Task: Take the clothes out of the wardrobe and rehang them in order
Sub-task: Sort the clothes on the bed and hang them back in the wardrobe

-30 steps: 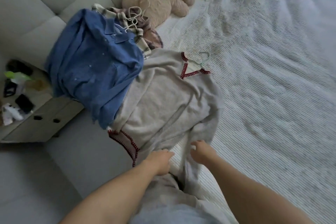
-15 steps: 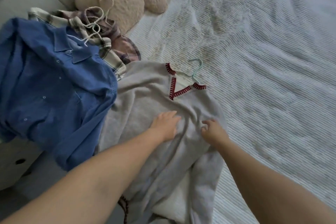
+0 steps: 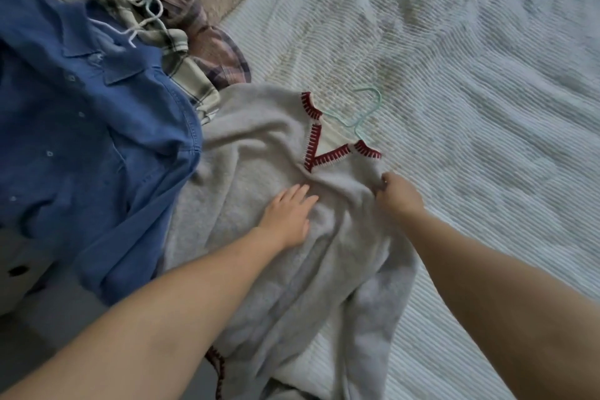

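Two hands on the grey V-neck sweater (image 3: 259,146) spread on the bed (image 3: 470,107): left hand (image 3: 287,217) flat, fingers straight, at 9 o'clock from the right hand (image 3: 397,193), pinching the shoulder below the mint hanger (image 3: 363,114).

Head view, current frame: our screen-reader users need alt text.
A left hand lies flat on a grey sweater on a bed while the right hand pinches its shoulder; a blue shirt lies beside.
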